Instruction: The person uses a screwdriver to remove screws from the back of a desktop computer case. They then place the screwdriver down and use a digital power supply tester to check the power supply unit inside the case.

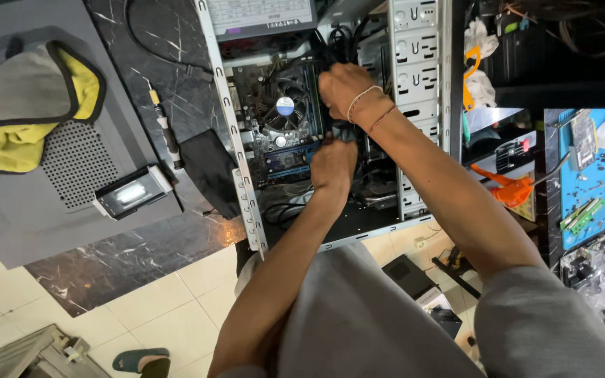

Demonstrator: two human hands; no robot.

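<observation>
Two hands work inside an open computer case lying on its side at the upper middle of the frame. The left hand curls shut around something dark just right of the motherboard, probably a bundle of black cables, though exactly what it pinches is hard to tell. The right hand, with thread bracelets at the wrist, sits directly above it with fingers folded down into the same spot; whether they clamp anything I cannot tell. Such cables look light and floppy, best held near the plug rather than mid-length, while the board beside them seems stiff and fragile, with thin parts to avoid pressing. The round cooler fan lies just left of both hands. Further left, on the dark marble floor, lie a screwdriver, a black cloth and a small lit lamp resting on the removed grey side panel. A yellow-grey cloth sits at the upper left.
</observation>
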